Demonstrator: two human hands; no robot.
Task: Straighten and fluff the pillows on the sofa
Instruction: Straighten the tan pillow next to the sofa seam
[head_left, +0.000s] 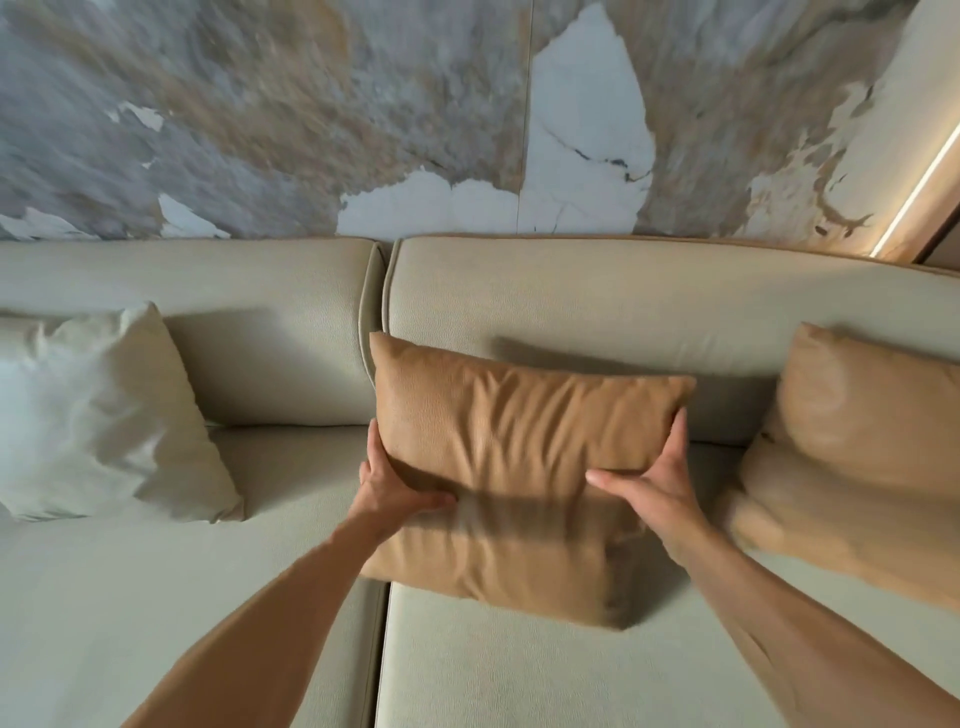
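A tan leather pillow (519, 441) stands tilted on the beige sofa (571, 291), near the seam between two seat cushions. My left hand (395, 488) grips its left edge, thumb pressed into the front face. My right hand (654, 478) grips its right edge, thumb across the front and fingers behind. The pillow's face is creased between my hands. A second tan pillow (857, 441) leans against the backrest at the right. At the left, a cream pillow (104, 415) leans against the backrest.
A marble-patterned wall (363, 114) rises behind the sofa. A lit strip (919, 192) runs diagonally at the far right. Bare seat cushion (519, 670) lies in front of the held pillow.
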